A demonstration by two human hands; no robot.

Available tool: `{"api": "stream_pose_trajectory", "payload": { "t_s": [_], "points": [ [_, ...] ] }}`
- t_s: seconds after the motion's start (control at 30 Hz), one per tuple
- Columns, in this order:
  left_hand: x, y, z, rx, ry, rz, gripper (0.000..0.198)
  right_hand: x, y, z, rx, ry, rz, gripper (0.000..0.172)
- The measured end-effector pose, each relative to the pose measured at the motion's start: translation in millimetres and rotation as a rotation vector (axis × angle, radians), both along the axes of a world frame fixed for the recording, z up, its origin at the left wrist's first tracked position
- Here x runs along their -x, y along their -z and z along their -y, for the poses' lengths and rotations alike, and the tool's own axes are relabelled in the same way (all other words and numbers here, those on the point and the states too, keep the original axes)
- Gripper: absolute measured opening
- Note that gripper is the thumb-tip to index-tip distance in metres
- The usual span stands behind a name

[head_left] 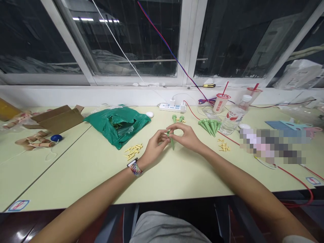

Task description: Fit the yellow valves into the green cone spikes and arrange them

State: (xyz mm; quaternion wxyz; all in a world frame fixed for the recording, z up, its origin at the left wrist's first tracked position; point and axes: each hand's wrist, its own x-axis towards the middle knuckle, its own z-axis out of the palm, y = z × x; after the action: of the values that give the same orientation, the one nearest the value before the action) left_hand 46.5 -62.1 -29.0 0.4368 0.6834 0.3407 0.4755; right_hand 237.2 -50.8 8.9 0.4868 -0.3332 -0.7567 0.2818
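One green cone hangs point down over the middle of the pale tabletop, pinched at its wide end by the thumb and fingers of the left hand on one side and those of the right hand on the other. I cannot tell whether its tip touches the surface. A woven band circles the left wrist. Just left of the left hand lies a loose heap of yellow pieces, and beyond it, toward the far edge, slumps a torn green bag. Past the hands, nearer the far edge, a pair of cones sits with a few yellow bits, in front of a white power strip. To the right, a cluster of cones lies beside a clear bottle, with a scatter of small pieces closer to the near edge. By the far edge stands a lidded cup with a red straw. Toward the left edge are a cardboard box and a blue ball
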Motion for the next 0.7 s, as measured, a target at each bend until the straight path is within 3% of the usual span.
{"api": "stream_pose_trajectory", "payload": {
  "t_s": [0.23,0.43,0.5,0.6,0.7],
  "points": [
    [-1.3,1.2,-2.7,0.045,-0.002,0.055,0.04,5.4,16.1,-3.8,0.169,-0.035,-0.215,0.018],
    [0.1,-8.2,4.5,-0.029,-0.157,0.074,0.031,12.1,46.5,-25.9,0.387,0.029,-0.398,0.022],
    [-0.1,-13.5,11.3,-0.07,-0.18,0.061,0.03,19.2,56.7,-31.4,0.348,-0.017,-0.268,0.018],
    [-0.4,-17.5,18.1,-0.105,-0.214,0.045,0.029,37.8,65.6,-34.3,0.175,-0.207,-0.056,0.013],
    [2.2,-16.4,16.2,-0.12,-0.277,0.054,0.028,61.2,68.1,-37.6,0.115,-0.353,0.001,0.011]
  ]
}}
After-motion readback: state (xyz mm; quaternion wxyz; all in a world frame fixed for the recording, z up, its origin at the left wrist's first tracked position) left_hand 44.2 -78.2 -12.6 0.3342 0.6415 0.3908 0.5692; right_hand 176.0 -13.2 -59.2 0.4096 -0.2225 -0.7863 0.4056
